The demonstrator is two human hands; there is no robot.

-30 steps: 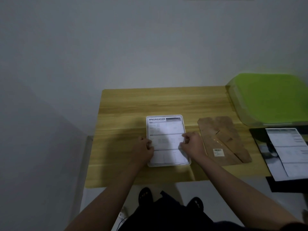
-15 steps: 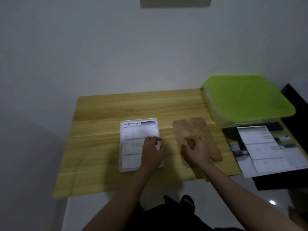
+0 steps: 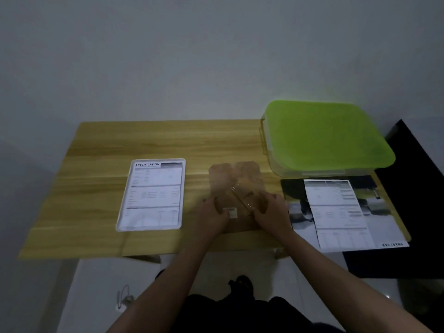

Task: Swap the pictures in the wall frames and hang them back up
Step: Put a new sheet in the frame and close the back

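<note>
On the wooden table (image 3: 101, 188), left hand (image 3: 212, 216) and right hand (image 3: 270, 212), each grip curled round the brown backing board (image 3: 236, 179).

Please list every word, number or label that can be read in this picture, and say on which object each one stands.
"SPECIFICATION": heading at the top of the sheet in the white frame.
Rest of that sheet: too small and blurred to read.
Sticker on the brown backing board: unreadable.
Sheet on the right: table text blurred; the dark word at its lower corner is illegible.
Green lid: no text.
</note>
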